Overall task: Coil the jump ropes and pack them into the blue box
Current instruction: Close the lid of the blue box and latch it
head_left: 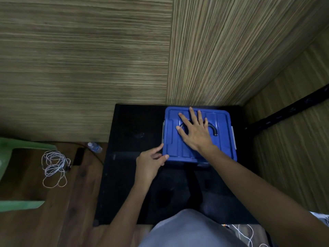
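Blue moulded plastic marks the task's container: a lidded blue box [199, 134] with grey side latches, standing on a black table [128, 125] toward one o'clock from the person, close to the wood-grain wall panels [89, 59]. Its lid is on, with a dark curved handle [213, 129] partly showing. The right hand [194, 132] lies flat on the lid, fingers spread and straight. The left hand [151, 161] is at the lid's near-left corner, thumb and forefinger curled on the rim as if pinching it. This looks like either opening the lid or pressing it closed; I cannot tell which. A loose tangle of white rope [54, 165] lies uncoiled on the brown floor at nine o'clock, well apart from the box, beside a small clear bottle [94, 147]. If that rope counts as one of the jump ropes, packing is unfinished: the lid must come off and that rope be fetched and coiled.
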